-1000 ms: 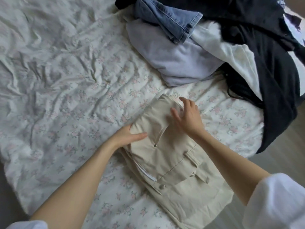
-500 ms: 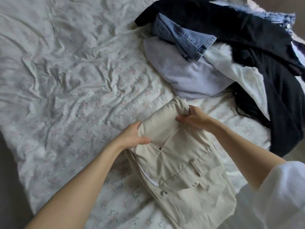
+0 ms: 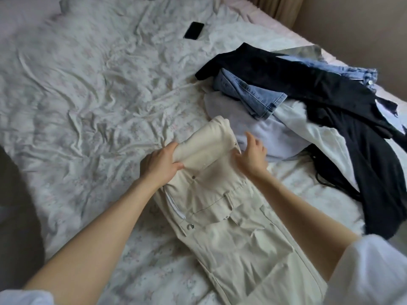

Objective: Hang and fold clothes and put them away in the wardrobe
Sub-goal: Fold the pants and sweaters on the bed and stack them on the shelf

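Cream trousers [image 3: 222, 208] lie folded on the bed, their far end raised and rolling back toward me. My left hand [image 3: 159, 164] grips the left side of that raised fold, thumb on top. My right hand [image 3: 252, 153] holds the fold's right edge near a metal snap, its fingertips tucked under the cloth. A pile of unfolded clothes sits to the right: blue jeans [image 3: 248, 91], a pale lilac garment [image 3: 259, 128], a white garment [image 3: 315, 133] and black garments [image 3: 330, 93].
A wrinkled floral sheet [image 3: 88, 95] covers the bed. A black phone [image 3: 193, 30] lies far up on it. The bed's right edge runs along a beige wall [image 3: 363, 29]. Dark floor [image 3: 15, 216] shows at the left.
Both hands went from lying flat on the trousers to grasping their far end and lifting it up and back. The view tilted up, revealing the phone and wall.
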Demonstrator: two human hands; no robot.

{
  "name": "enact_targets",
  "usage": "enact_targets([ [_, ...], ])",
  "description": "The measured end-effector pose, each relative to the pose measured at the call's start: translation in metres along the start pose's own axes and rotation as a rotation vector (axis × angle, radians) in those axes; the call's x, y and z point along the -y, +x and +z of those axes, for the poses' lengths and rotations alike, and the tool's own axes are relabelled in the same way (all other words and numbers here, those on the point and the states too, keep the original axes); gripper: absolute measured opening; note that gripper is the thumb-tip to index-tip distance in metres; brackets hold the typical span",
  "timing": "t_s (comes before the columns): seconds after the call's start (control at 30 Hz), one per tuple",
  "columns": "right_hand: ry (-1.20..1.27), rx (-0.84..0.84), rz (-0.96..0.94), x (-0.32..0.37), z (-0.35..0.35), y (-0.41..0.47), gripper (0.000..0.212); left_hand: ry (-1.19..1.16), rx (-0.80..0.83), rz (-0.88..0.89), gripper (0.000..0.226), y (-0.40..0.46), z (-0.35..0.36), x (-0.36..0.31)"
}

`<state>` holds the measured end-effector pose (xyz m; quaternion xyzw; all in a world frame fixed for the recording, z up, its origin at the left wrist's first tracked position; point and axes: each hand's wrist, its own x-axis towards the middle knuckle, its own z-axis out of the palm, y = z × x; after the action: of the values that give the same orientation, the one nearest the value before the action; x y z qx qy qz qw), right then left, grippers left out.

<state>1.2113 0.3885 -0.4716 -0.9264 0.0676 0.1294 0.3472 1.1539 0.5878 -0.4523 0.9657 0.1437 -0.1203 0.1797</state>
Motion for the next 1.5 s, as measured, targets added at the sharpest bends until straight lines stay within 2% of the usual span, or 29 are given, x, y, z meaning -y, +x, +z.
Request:
enact_targets([
  [0.1,0.203,-0.006,0.18,-0.021,0.021,-0.042,0.056,0.031,-0.056,0.021,0.043,-0.01,0.009,-0.003],
  [0.2,0.734,0.235,0.556,-0.032,0.04,-0.069,0.048,0.031,-0.141,0.104,0.041,-0.019,0.009,-0.012],
  [0.27,1.069,0.367,0.682,-0.035,0.042,-0.079,0.049,0.028,-0.177,0.188,0.043,-0.032,0.009,-0.018],
  [0.33,1.227,0.427,0.68,-0.041,0.034,-0.08,0.06,0.026,-0.23,0.286,0.047,-0.047,0.01,-0.02],
  [0.4,1.259,0.442,0.673,-0.048,0.021,-0.083,0.063,0.044,-0.261,0.422,0.049,-0.066,0.015,-0.02],
  [0.6,1.278,0.27,0.585,-0.071,-0.043,-0.112,0.058,0.083,-0.235,0.655,0.062,-0.123,0.034,-0.054],
  [0.7,1.211,0.202,0.548,-0.089,-0.068,-0.139,0.052,0.092,-0.2,0.77,0.063,-0.156,0.051,-0.078],
  [0.8,1.17,0.174,0.488,-0.116,-0.074,-0.164,0.065,0.105,-0.095,0.859,0.068,-0.186,0.077,-0.092],
  [0.9,1.08,0.045,0.638,-0.148,-0.068,-0.178,0.069,0.146,0.113,0.896,0.067,-0.213,0.103,-0.1],
  [0.93,1.015,0.002,0.71,-0.159,-0.063,-0.181,0.064,0.177,0.189,0.895,0.064,-0.22,0.11,-0.101],
  [1.0,0.93,-0.058,0.815,-0.18,-0.051,-0.189,0.042,0.218,0.392,0.824,0.057,-0.228,0.126,-0.1],
  [1.03,0.908,-0.068,0.829,-0.188,-0.046,-0.192,0.025,0.198,0.455,0.78,0.051,-0.23,0.132,-0.098],
  [1.07,0.885,-0.084,0.842,-0.199,-0.039,-0.196,0.01,0.165,0.451,0.765,0.046,-0.233,0.139,-0.096],
  [1.1,0.859,-0.107,0.85,-0.21,-0.033,-0.199,0.011,0.135,0.372,0.757,0.044,-0.234,0.147,-0.093],
  [1.17,0.811,-0.163,0.878,-0.227,-0.022,-0.204,0.013,0.184,0.274,0.612,0.046,-0.231,0.159,-0.084],
  [1.2,0.796,-0.197,0.893,-0.231,-0.018,-0.207,0.008,0.23,0.293,0.516,0.049,-0.227,0.162,-0.076],
  [1.23,0.762,-0.242,0.901,-0.234,-0.015,-0.207,0.018,0.246,0.354,0.417,0.054,-0.224,0.167,-0.066],
  [1.27,0.686,-0.277,0.896,-0.238,-0.011,-0.206,0.037,0.23,0.412,0.338,0.059,-0.221,0.172,-0.059],
  [1.33,0.417,-0.307,0.829,-0.233,-0.009,-0.206,0.06,0.193,0.47,0.278,0.064,-0.22,0.177,-0.049],
  [1.4,0.114,-0.317,0.594,-0.218,-0.011,-0.204,0.063,0.164,0.463,0.258,0.065,-0.223,0.182,-0.048],
  [1.5,-0.251,-0.185,0.156,-0.199,-0.006,-0.193,0.06,0.057,0.223,0.219,0.063,-0.225,0.188,-0.053],
])
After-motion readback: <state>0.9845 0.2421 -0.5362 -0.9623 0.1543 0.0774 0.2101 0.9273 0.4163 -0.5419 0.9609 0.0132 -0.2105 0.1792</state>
